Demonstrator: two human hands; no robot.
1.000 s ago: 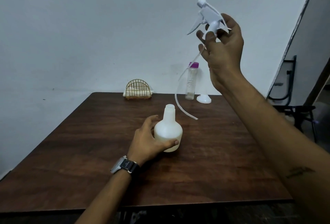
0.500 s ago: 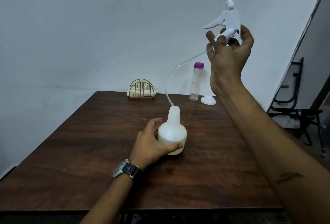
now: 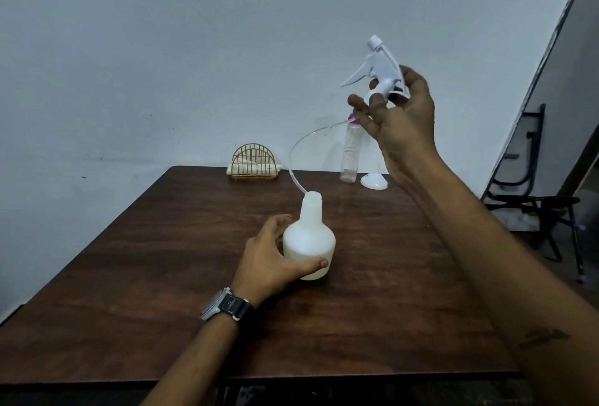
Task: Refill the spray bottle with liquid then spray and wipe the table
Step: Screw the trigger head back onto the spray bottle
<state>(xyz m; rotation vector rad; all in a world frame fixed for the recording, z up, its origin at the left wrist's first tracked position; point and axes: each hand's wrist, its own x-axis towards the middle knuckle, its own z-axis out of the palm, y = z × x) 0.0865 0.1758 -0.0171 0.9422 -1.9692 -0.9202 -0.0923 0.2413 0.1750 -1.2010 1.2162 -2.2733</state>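
Two hands listed, head view.

Left hand (image 3: 272,260): thumb and fingers curled round the lower body of the white spray bottle (image 3: 309,240). The bottle stands upright and uncapped near the middle of the table (image 3: 129,260). Wristwatch (image 3: 227,305) on that wrist.

Right hand (image 3: 402,123): raised well above the table's far right part, fingers and thumb pinching the collar of the white trigger head (image 3: 381,72), nozzle uppermost.

Dip tube (image 3: 298,153): curves down from the trigger head, its lower end at the bottle's open mouth.

Far edge, against the wall: wire holder (image 3: 254,162) toward the middle; clear bottle (image 3: 350,156) with purple cap and white funnel (image 3: 374,180) just beside each other near the far right corner.

Open wood surface runs from the spray bottle to the left, right and near edges.

Chair (image 3: 534,204): stands off the table's right edge.
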